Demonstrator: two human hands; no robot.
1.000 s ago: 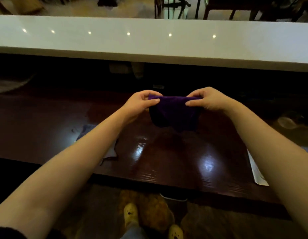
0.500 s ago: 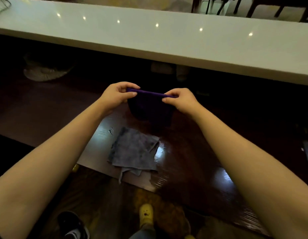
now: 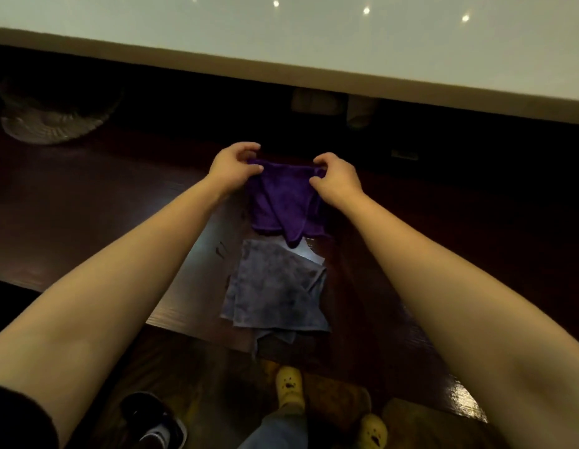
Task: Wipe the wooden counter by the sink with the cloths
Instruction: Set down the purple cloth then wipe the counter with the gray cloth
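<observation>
Purple cloth (image 3: 283, 202) pinched by both hands; grey cloth (image 3: 275, 290) just beside.

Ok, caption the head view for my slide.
Both hands, left hand and right hand, hold a purple cloth over the wooden counter, beyond a grey cloth.

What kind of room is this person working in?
Probably a home kitchen or bar area, dimly lit: a dark wooden counter below a raised pale ledge, two cleaning cloths, purple and grey, and slippers on a wood floor.
</observation>
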